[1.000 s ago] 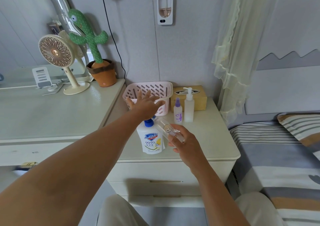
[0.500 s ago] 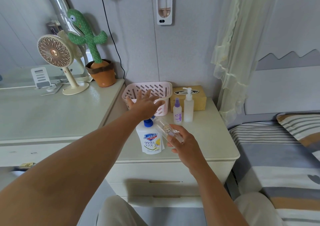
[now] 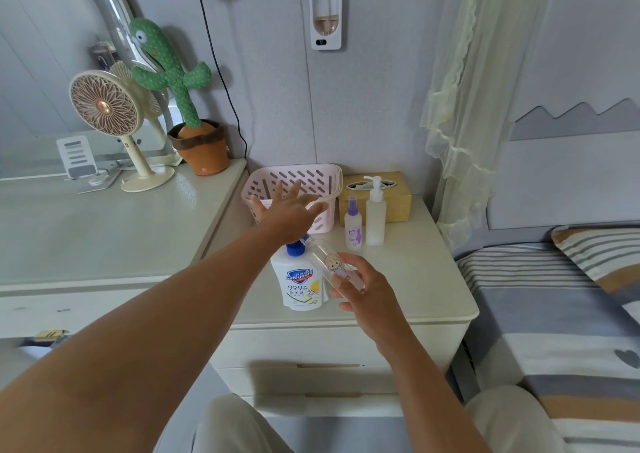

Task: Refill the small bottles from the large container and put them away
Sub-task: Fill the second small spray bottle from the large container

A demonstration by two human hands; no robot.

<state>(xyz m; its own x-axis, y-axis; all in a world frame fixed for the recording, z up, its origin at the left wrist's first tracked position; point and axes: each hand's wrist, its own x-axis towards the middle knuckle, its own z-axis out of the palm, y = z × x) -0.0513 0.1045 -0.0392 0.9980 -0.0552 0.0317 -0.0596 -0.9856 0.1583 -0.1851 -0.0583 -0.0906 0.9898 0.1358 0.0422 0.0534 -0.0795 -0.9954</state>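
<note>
Status: early stage, by judgement. The container [image 3: 299, 286] stands upright near the front edge of the nightstand [image 3: 415, 279], and its blue cap [image 3: 295, 248] appears to be fitted, so no pouring is under way. The right hand [image 3: 363, 288] grips a clear bottle [image 3: 330, 262], fingers curled round its lower half; the bottle is held above the nightstand, tilted, with its neck just beside the blue cap. Its fill level and the state of its neck cannot be told. The left hand [image 3: 289, 211] holds nothing: fingers straight and spread, over the front rim of the basket [image 3: 266, 184], which sits at the back left corner. Contact with the rim cannot be confirmed. The spray bottle [image 3: 353, 227] and pump bottle [image 3: 375, 217] stand side by side toward the back edge, in front of the tissue box [image 3: 398, 199] and just right of the basket. No bottle is visible inside the basket. Outstanding: open the container, fill each bottle as required, close them, and place all three in storage, presumably the basket.
</note>
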